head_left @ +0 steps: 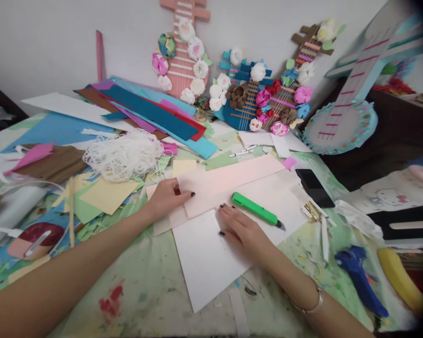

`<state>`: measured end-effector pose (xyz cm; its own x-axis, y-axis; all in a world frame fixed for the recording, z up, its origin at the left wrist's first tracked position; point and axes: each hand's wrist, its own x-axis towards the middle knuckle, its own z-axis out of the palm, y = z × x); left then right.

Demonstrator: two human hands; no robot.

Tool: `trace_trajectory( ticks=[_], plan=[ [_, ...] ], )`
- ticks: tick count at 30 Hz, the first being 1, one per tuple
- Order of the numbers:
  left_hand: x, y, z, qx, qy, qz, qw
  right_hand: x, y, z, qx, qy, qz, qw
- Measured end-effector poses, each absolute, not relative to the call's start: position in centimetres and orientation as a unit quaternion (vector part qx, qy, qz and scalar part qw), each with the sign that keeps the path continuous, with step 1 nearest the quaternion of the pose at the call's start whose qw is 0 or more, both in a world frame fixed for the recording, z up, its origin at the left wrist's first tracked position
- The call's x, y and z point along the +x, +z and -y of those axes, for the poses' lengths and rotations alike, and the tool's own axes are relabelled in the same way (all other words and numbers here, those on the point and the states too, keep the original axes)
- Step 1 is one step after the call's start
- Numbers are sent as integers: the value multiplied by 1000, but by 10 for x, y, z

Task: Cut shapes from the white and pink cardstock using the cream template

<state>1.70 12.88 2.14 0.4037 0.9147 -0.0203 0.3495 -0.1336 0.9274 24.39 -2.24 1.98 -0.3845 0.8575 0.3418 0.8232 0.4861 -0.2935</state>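
Note:
Under my left hand [167, 199] lies the left end of a pale pink paper strip [243, 173]; the thumb presses on top and the other fingers curl at its edge. My right hand [245, 234] rests flat, fingers stretched, on a white sheet [200, 263] just below the strip. Beyond its fingers a green utility knife [255, 209] lies on the white sheet, its blade pointing right. Another thin pale sheet [165, 223] shows beneath the strip's left end.
White string [123, 155] is heaped at the left, near coloured paper strips [155, 110]. On the right are a phone [315, 188], a blue glue gun [361, 277] and a yellow curved object [400, 279]. Paper-flowered model instruments [183, 61] lean on the wall.

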Motion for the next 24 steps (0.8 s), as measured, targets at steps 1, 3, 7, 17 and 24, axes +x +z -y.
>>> trace_trajectory(
  ticks=[1, 3, 7, 17, 24],
  plan=[
    [17, 20, -129, 689, 295, -453, 482, 245, 19, 26, -501, 40, 836, 221],
    [17, 19, -129, 685, 288, -447, 499, 248, 17, 29, -494, 43, 841, 217],
    [16, 17, -128, 678, 280, -444, 514, 251, 17, 29, -488, 44, 843, 221],
    [14, 14, -131, 689, 285, -466, 477, 254, 15, 31, -483, 52, 842, 232],
    [15, 18, -128, 691, 289, -467, 470, 253, 16, 31, -485, 61, 841, 231]
  ],
)
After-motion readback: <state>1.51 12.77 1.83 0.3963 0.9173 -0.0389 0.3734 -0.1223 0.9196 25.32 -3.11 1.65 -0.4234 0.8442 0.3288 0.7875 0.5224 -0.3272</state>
